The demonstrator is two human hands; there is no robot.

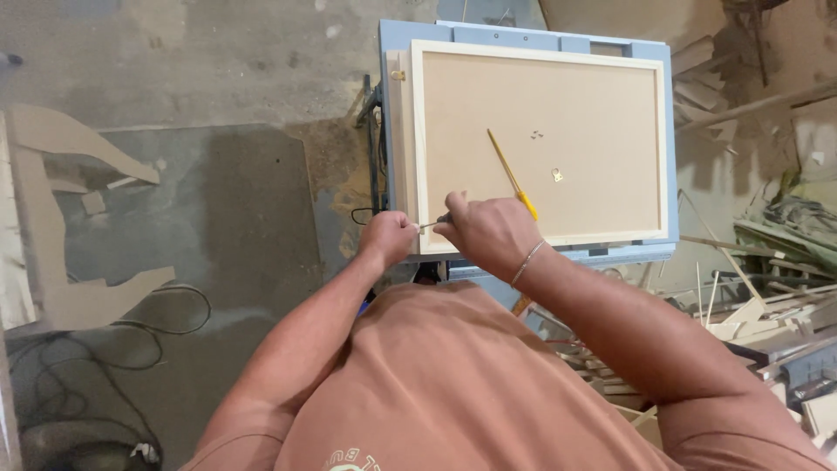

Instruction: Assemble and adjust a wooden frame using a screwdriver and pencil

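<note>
Thin metal tool (433, 223) sits at near-left corner of pale wooden frame (417, 131) on blue bench (670, 148); right hand (488, 231) bent in from rt, fingers curled tight round the tool; left hand (388, 237) fisted at frame's corner, what it grips can't tell; yellow-handled screwdriver (513, 174) & small brass hanger (557, 174) lie on backing board (584, 105).

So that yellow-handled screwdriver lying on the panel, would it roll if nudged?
Probably: the screwdriver looks slim and round, lying loose on the flat panel. It seems stiff and light. The raised frame would likely stop it.
</note>
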